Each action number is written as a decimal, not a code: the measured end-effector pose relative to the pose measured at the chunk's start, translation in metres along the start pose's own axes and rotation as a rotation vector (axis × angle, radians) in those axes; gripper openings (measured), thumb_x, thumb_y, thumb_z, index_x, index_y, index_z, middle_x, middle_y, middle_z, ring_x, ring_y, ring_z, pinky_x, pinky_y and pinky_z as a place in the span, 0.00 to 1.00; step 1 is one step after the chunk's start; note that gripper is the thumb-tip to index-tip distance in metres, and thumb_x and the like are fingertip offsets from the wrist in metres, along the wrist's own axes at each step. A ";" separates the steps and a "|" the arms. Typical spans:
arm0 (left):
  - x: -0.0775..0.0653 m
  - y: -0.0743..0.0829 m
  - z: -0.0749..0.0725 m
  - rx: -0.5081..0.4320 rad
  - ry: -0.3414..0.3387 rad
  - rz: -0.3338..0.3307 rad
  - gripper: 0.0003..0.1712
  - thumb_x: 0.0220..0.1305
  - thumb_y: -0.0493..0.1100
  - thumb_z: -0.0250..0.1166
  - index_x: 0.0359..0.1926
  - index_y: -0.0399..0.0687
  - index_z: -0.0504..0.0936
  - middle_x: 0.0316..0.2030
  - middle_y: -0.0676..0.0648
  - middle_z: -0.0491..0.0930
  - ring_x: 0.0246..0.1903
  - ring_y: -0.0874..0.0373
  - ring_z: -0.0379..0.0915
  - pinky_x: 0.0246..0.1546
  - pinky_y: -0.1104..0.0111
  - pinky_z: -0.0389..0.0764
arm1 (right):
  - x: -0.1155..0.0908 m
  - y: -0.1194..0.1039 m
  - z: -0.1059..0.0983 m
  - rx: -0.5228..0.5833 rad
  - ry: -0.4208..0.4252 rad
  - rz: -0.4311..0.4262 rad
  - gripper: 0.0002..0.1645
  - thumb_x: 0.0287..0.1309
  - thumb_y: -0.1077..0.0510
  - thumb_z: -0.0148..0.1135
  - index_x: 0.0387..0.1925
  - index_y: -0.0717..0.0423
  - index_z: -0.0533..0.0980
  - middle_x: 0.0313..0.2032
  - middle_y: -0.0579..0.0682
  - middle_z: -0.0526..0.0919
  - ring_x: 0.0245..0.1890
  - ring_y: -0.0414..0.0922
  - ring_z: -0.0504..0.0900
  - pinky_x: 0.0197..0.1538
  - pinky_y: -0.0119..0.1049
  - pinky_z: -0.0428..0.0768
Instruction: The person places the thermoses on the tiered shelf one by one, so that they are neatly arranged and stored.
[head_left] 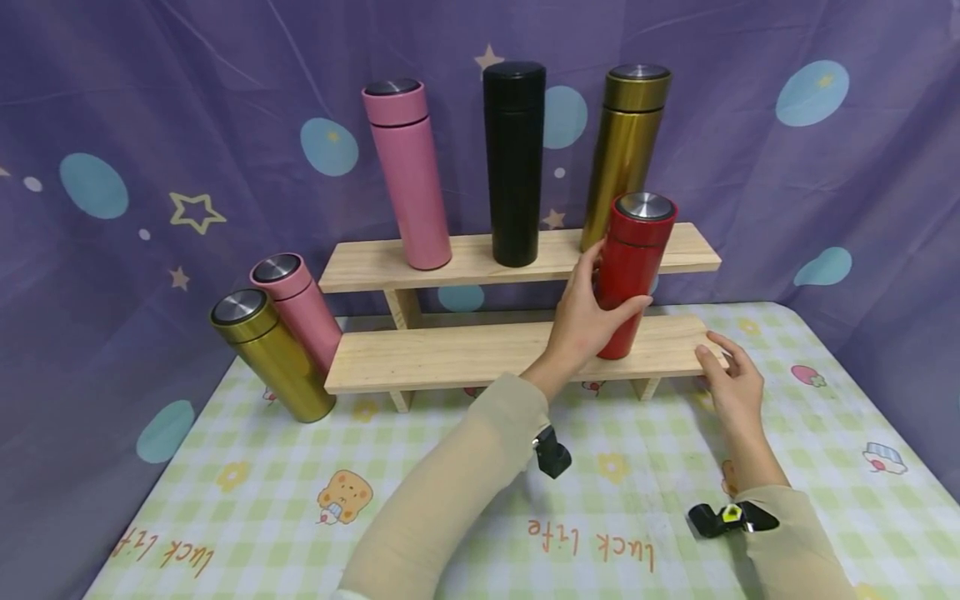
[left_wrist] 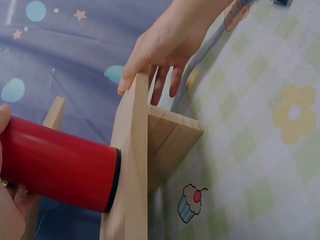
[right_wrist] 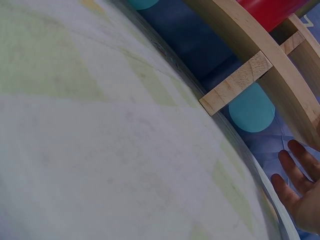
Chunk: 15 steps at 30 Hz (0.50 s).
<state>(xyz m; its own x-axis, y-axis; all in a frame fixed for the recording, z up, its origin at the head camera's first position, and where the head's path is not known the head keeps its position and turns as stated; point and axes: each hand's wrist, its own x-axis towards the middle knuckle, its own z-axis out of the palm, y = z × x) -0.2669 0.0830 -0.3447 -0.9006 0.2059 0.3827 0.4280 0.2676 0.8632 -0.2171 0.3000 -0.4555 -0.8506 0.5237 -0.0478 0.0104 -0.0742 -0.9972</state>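
My left hand (head_left: 579,323) grips a red thermos bottle (head_left: 637,250) with a silver lid top, fingers on its far side and thumb across the front. In the left wrist view the bottle's dark base (left_wrist: 114,180) meets the board of the lower shelf. That shelf is the front tier of a pale wooden two-tier rack (head_left: 442,354). My right hand (head_left: 738,390) holds the right end of this lower board. From the left wrist view, its thumb lies on the board while other fingers hang below. The right wrist view catches only part of that hand (right_wrist: 305,200).
Along the upper tier stand a pink bottle (head_left: 411,179), a black bottle (head_left: 515,167) and a gold bottle (head_left: 626,150), the last partly behind the red one. Left of the rack, another gold bottle (head_left: 281,362) and a pink bottle (head_left: 303,304) stand on the checked tablecloth (head_left: 465,508).
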 end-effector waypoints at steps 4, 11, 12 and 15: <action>-0.004 0.002 -0.002 0.028 -0.005 -0.009 0.49 0.58 0.53 0.74 0.75 0.62 0.56 0.64 0.55 0.70 0.60 0.62 0.67 0.58 0.62 0.74 | 0.001 0.001 -0.002 -0.008 -0.007 0.010 0.29 0.60 0.49 0.69 0.63 0.44 0.76 0.39 0.33 0.80 0.34 0.32 0.79 0.37 0.19 0.78; -0.017 0.009 -0.010 0.022 -0.011 0.000 0.42 0.64 0.50 0.69 0.74 0.59 0.59 0.65 0.53 0.68 0.62 0.58 0.66 0.59 0.60 0.73 | 0.001 0.000 -0.005 -0.036 -0.002 0.022 0.29 0.60 0.47 0.68 0.64 0.42 0.75 0.43 0.34 0.79 0.37 0.32 0.78 0.38 0.18 0.76; -0.019 0.010 -0.012 0.014 -0.009 0.001 0.41 0.64 0.50 0.68 0.73 0.58 0.60 0.65 0.53 0.68 0.63 0.57 0.66 0.59 0.59 0.73 | 0.001 -0.001 -0.005 -0.032 -0.005 0.022 0.29 0.60 0.47 0.69 0.63 0.42 0.75 0.43 0.35 0.79 0.37 0.32 0.78 0.38 0.18 0.76; -0.026 0.012 -0.018 -0.008 -0.005 0.006 0.38 0.65 0.51 0.67 0.72 0.59 0.61 0.64 0.55 0.68 0.63 0.56 0.66 0.57 0.58 0.74 | 0.001 -0.001 -0.003 -0.025 -0.017 0.024 0.29 0.60 0.47 0.68 0.64 0.42 0.75 0.43 0.35 0.79 0.37 0.32 0.78 0.38 0.18 0.77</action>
<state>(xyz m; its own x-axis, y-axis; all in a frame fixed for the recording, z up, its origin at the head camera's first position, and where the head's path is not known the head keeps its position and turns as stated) -0.2400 0.0642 -0.3385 -0.8977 0.2125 0.3859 0.4325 0.2590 0.8636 -0.2162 0.3032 -0.4547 -0.8589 0.5073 -0.0707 0.0437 -0.0648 -0.9969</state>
